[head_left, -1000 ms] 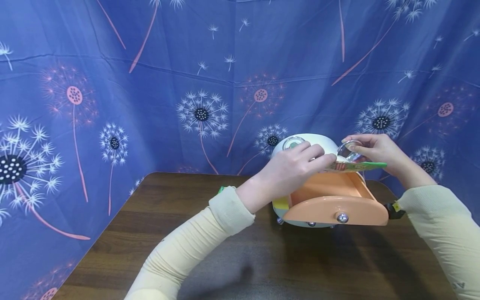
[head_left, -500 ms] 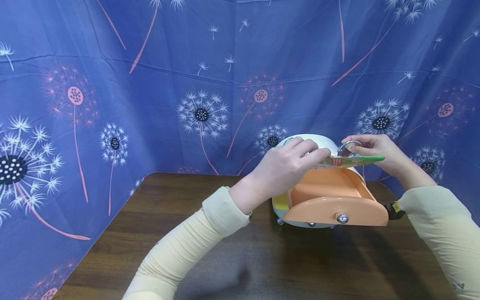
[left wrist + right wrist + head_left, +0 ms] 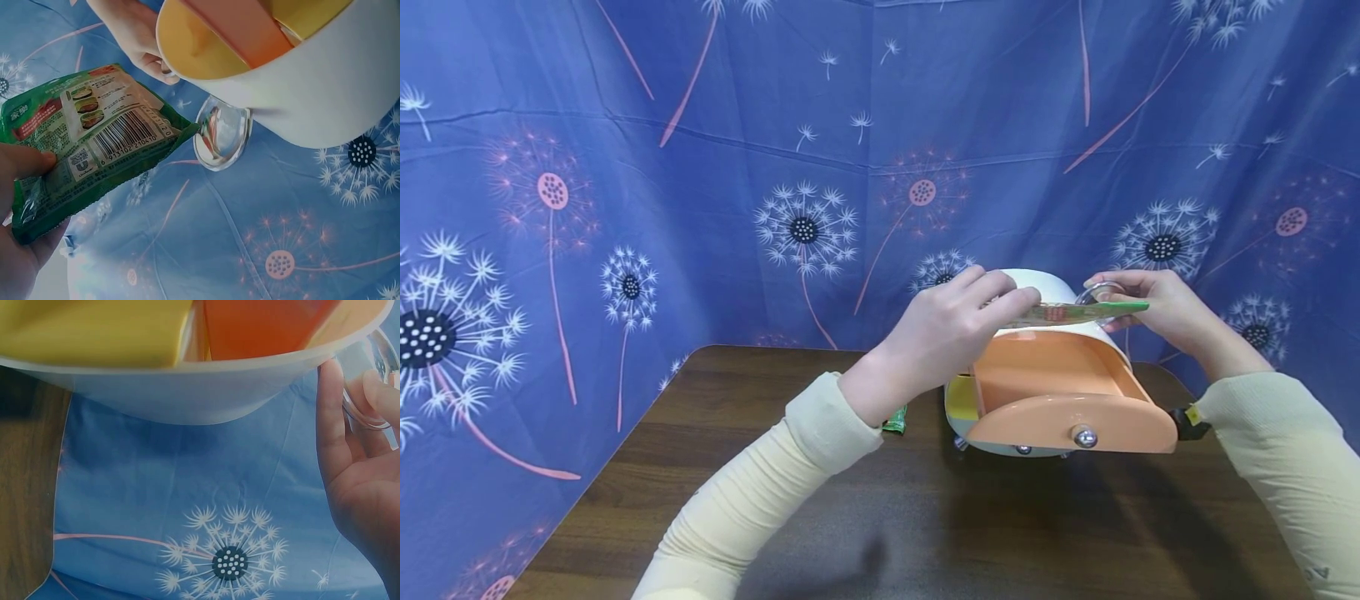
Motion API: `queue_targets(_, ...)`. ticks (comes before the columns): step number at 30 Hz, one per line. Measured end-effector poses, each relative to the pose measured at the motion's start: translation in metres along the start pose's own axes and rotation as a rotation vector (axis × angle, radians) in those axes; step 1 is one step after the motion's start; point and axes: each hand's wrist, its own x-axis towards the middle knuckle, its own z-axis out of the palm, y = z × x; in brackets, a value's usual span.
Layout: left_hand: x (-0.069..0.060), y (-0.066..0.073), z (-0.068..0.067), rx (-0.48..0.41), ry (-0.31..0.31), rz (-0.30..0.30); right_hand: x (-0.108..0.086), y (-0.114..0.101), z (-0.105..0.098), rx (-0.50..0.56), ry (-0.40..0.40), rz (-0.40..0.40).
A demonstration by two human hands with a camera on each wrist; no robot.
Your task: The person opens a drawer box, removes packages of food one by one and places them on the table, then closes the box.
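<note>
My left hand [image 3: 947, 333] grips a green packet [image 3: 106, 128] by one end, thumb over its printed back with the barcode. In the head view the packet is nearly edge-on above the orange drawer [image 3: 1071, 417], which is pulled out of a rounded white box [image 3: 1041, 283]. At the box's upper right, my right hand [image 3: 1172, 308] pinches a shiny round rim piece [image 3: 374, 359] between thumb and fingers. Another shiny round piece [image 3: 222, 134] projects from the box in the left wrist view; the left hand hides it in the head view.
A small green packet [image 3: 895, 420] lies on the wooden table [image 3: 715, 467] left of the box, partly behind the left wrist. Yellow [image 3: 961, 400] shows beside the drawer. A blue dandelion-print cloth [image 3: 865, 100] hangs behind the table.
My left hand has moved left and slightly up with the packet, showing more of the drawer's inside. The small green packet on the table has come into view. The right hand stays put.
</note>
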Motion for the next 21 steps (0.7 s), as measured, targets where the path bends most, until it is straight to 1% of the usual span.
queue_targets(8,-0.005,-0.005,-0.009,0.022,0.016,0.015,-0.001,0.001,-0.001,-0.029,0.018,-0.012)
queue_targets(14,-0.012,-0.011,-0.015,0.022,0.016,-0.007,-0.001,0.001,0.0,-0.012,0.007,-0.03)
queue_targets(21,-0.02,-0.017,-0.019,0.016,0.023,-0.03,-0.001,0.0,0.001,0.006,0.016,-0.046)
